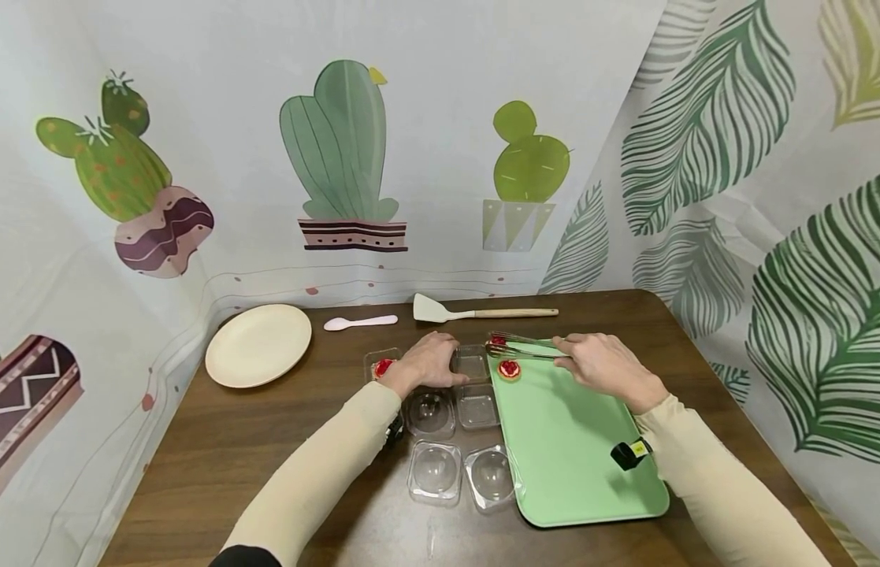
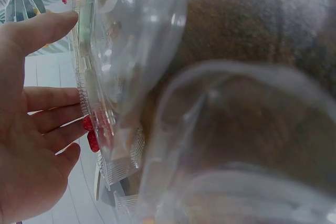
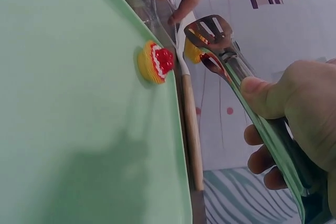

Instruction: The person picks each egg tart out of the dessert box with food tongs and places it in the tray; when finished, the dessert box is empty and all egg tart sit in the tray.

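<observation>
My right hand point(image 1: 604, 364) grips metal tongs point(image 3: 247, 85) with slotted ends. Between the ends of the tongs is a small yellow tart with red topping point(image 3: 193, 51), above the far left corner of the light green tray point(image 1: 581, 465). A second tart point(image 1: 509, 370) sits on that tray. My left hand point(image 1: 428, 362) reaches over the clear plastic containers, thumb and fingers spread, with fingertips right at the edge of one container point(image 2: 84, 72). Just left of this hand, another red-topped tart point(image 1: 383, 368) lies in a clear container.
Several clear containers with domed lids point(image 1: 436, 471) stand left of the tray. Behind them lie a white spatula point(image 1: 510, 313) with a wooden handle and a pale spoon point(image 1: 360, 322). A cream plate point(image 1: 258, 346) is at the back left, close to the patterned cloth wall.
</observation>
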`<state>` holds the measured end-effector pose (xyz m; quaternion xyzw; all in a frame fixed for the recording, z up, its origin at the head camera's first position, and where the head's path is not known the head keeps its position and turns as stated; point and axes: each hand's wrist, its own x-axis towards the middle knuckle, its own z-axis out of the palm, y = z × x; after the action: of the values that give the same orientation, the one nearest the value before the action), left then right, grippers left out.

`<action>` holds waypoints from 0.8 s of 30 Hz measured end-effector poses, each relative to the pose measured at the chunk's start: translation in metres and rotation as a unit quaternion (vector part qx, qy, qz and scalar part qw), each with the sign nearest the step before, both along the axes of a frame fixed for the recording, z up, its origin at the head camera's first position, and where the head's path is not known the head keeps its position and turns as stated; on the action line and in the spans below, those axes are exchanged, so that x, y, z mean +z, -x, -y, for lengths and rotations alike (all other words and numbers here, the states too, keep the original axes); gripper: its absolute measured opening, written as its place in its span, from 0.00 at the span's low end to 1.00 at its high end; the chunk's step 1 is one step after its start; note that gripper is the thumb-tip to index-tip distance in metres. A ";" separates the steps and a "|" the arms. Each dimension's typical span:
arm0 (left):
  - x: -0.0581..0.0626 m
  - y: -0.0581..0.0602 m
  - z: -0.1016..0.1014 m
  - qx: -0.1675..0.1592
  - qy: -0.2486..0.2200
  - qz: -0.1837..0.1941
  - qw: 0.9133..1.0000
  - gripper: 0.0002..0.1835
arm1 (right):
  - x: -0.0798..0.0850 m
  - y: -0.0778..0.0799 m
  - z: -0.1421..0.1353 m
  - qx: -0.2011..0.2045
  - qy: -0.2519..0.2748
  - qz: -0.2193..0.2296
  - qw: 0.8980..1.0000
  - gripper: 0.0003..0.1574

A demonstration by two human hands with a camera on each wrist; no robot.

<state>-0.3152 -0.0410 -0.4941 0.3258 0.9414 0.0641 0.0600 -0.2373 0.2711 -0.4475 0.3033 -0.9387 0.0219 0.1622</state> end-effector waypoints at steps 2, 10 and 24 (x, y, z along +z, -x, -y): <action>0.001 0.000 0.000 -0.001 0.001 0.001 1.000 0.39 | -0.001 0.000 -0.004 -0.004 0.002 -0.003 1.000 0.21; 0.001 -0.001 0.000 0.002 0.005 0.002 1.000 0.40 | 0.000 -0.003 -0.015 -0.016 0.011 -0.002 1.000 0.22; 0.000 -0.001 0.000 0.005 0.008 0.000 1.000 0.40 | -0.010 -0.013 -0.043 -0.050 0.022 0.014 0.998 0.23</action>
<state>-0.3142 -0.0408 -0.4940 0.3207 0.9434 0.0570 0.0620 -0.2244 0.3137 -0.4573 0.2524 -0.9541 0.0391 0.1565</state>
